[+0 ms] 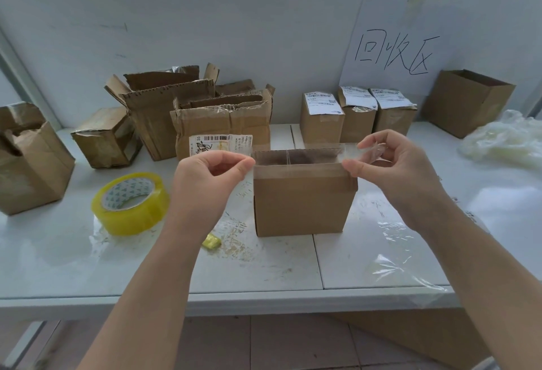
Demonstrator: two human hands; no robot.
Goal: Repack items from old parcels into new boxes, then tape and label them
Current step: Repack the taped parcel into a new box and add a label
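Observation:
A small new cardboard box [302,205] stands closed on the white table [264,270], straight in front of me. A strip of clear tape [311,156] stretches across its top. My left hand [209,177] pinches the tape's left end beside the box's top left corner. My right hand [393,164] pinches the right end, thumb near the top right corner. A yellow tape roll [130,204] lies flat to the left of the box.
Torn old parcels [217,123] stand at the back left, another [29,161] at far left. Three sealed labelled boxes [356,114] line the back wall; an open box [466,102] and crumpled plastic [507,144] are at right. Yellow scrap [211,242] lies near the box.

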